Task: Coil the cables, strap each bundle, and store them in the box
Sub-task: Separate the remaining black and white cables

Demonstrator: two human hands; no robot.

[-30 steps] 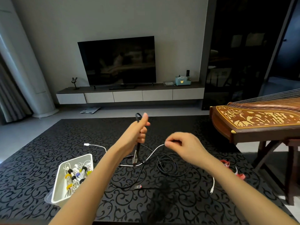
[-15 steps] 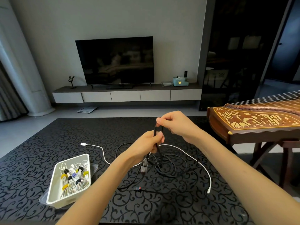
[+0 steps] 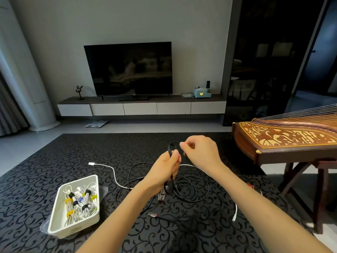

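**A:** What's different from a second ago?

**B:** The right hand (image 3: 200, 152) has come in from the side. It now pinches the top of the black cable (image 3: 169, 148) just above the left hand (image 3: 164, 170), which grips the gathered strands in a fist. A small loop stands between them that wasn't open half a second back.

**A:** So the coiling has started?

**B:** Only just, I'd say. Most of that cable lies slack on the counter (image 3: 54, 152) beneath the hands.

**A:** And the counts?

**B:** There's one box (image 3: 73, 229) at the left, holding roughly six strapped bundles (image 3: 80, 199), though they're too tangled to be sure. There's one loose white cable (image 3: 114, 175). One black cable is in hand, and perhaps a second ends in the red-tipped plug (image 3: 152, 214), but I can't separate them.
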